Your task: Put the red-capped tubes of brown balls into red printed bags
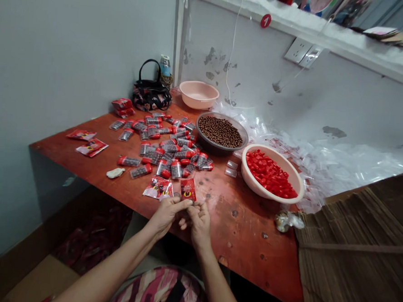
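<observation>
My left hand [166,216] and my right hand [199,221] meet at the front edge of the red table, fingertips pinched together. What lies between them, if anything, is too small or hidden to make out. Just beyond my fingertips is a red printed packet [187,189]; I cannot tell whether my fingers touch it. Left of it lies another red and white packet [158,187]. Farther back spreads a pile of clear little bottles with red caps [169,149], filled with dark brown balls.
A grey bowl [197,135] holds brown balls. Beside it a pale pink basin [270,195] contains red caps. Clear empty bottles [340,164] heap along the wall. Flattened cardboard [355,251] borders the right. A pink basin [198,96] and black handbag [152,95] stand at the back.
</observation>
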A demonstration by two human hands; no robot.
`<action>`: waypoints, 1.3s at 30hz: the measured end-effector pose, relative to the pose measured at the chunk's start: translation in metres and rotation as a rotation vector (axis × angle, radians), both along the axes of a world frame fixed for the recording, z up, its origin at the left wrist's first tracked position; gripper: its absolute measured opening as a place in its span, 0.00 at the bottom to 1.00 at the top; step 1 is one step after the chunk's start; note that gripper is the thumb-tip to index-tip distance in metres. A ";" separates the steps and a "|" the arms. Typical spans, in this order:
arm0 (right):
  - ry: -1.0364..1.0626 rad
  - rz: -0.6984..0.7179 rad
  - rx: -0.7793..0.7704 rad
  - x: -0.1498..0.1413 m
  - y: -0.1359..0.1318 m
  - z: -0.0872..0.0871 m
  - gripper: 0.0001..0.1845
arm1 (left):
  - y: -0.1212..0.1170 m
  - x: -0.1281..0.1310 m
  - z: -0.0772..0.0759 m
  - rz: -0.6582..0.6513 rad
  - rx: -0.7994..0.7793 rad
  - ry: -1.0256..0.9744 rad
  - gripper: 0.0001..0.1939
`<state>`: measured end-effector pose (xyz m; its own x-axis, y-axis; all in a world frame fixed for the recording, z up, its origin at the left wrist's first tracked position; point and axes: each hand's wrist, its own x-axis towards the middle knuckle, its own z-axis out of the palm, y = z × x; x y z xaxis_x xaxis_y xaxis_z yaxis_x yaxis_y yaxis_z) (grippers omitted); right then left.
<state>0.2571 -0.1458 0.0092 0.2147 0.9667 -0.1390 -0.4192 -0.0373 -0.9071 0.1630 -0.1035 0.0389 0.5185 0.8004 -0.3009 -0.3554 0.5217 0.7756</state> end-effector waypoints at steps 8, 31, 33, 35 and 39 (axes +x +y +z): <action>0.035 0.051 -0.009 0.005 -0.013 0.003 0.13 | -0.005 -0.011 -0.001 0.078 -0.085 -0.052 0.08; -0.112 0.150 -0.049 -0.018 -0.001 0.005 0.11 | 0.020 -0.064 -0.042 0.359 1.175 1.127 0.17; -0.170 0.153 -0.047 -0.017 -0.001 0.007 0.11 | 0.029 -0.058 -0.051 0.317 1.306 1.284 0.14; -0.258 0.110 -0.026 -0.015 0.002 0.009 0.10 | 0.031 -0.056 -0.057 0.308 1.382 1.369 0.12; -0.417 -0.041 0.021 -0.009 0.018 0.013 0.08 | 0.028 -0.057 -0.057 0.338 1.478 1.377 0.12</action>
<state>0.2477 -0.1275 0.0217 0.2867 0.9579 -0.0123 -0.0164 -0.0079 -0.9998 0.1059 -0.0753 -0.0181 0.3732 0.7477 0.5493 0.7842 -0.5706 0.2439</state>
